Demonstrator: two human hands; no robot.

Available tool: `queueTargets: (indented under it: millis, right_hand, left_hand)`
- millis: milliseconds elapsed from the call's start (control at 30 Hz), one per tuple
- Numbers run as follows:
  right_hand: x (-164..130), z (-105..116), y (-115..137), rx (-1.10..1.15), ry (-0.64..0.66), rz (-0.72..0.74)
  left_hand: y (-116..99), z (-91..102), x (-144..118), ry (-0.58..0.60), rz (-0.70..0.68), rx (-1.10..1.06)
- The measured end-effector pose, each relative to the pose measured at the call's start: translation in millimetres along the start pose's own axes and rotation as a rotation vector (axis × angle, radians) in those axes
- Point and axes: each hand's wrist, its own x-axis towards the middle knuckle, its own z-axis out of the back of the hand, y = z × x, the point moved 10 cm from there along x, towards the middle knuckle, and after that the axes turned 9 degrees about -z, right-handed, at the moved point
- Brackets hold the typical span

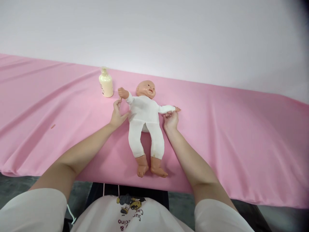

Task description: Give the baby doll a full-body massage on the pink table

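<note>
A baby doll (145, 109) in a white long-sleeved top and white trousers lies on its back, head away from me and bare feet toward me. Beside its raised arm, my left hand (118, 115) has thumb and fingers spread. The fingertips are by the doll's fist, and the thumb reaches its side. My right hand (171, 121) is at the doll's other arm, which stretches out sideways. Its fingers are curled against the white sleeve (166, 109) near the wrist, and the fingertips are partly hidden there.
A cream pump bottle (106, 85) stands left of the doll's head. A pink cloth (231, 135) with folds covers the table. A small brownish strip (53, 126) lies on the left. Behind the table rises a pale wall (154, 35).
</note>
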Motion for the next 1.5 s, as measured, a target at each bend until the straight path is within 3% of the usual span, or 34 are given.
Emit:
queueTargets:
  millis: [100,200,333,400,533,667,733,833,900,1133,1267,1500]
  right_hand:
    - [-7,-2,8,-0.039,0.001,0.051]
    - [-17,-7,15,-0.092,0.015,0.095]
    - [-44,-31,32,-0.193,0.137,0.205]
    - [-61,-50,36,-0.271,0.221,0.193]
    - [-115,-115,37,-0.536,0.631,0.222]
    - [-171,-163,-5,-0.936,1.028,0.152]
    - [-180,-172,-18,-1.078,1.021,0.251]
    - [-184,-175,-22,-1.141,0.905,0.499]
    - [-186,-173,-29,-1.171,0.916,0.576]
    - [-189,-164,-28,-1.087,1.002,0.603]
    - [-191,-164,-19,-1.023,0.967,0.634]
    - [-189,-163,-21,-0.995,0.973,0.564]
  left_hand:
    - [-7,-3.7,2,0.028,-0.038,-0.042]
    - [-16,-11.9,3,0.130,-0.014,0.009]
    - [-25,-19.4,1,0.242,0.040,0.121]
    - [-29,-22.5,2,0.273,0.021,0.148]
    - [-31,-28.8,2,0.327,-0.052,0.183]
    - [-28,-33.2,2,0.375,-0.057,0.198]
    - [-28,-33.6,2,0.381,-0.055,0.201]
    - [-31,-35.8,3,0.395,-0.071,0.199]
    - [-30,-37.6,3,0.409,-0.064,0.200]
    - [-29,-39.5,3,0.419,-0.043,0.180]
    - [-28,-38.5,3,0.406,-0.046,0.172]
    - [-22,-35.3,2,0.368,-0.041,0.221]
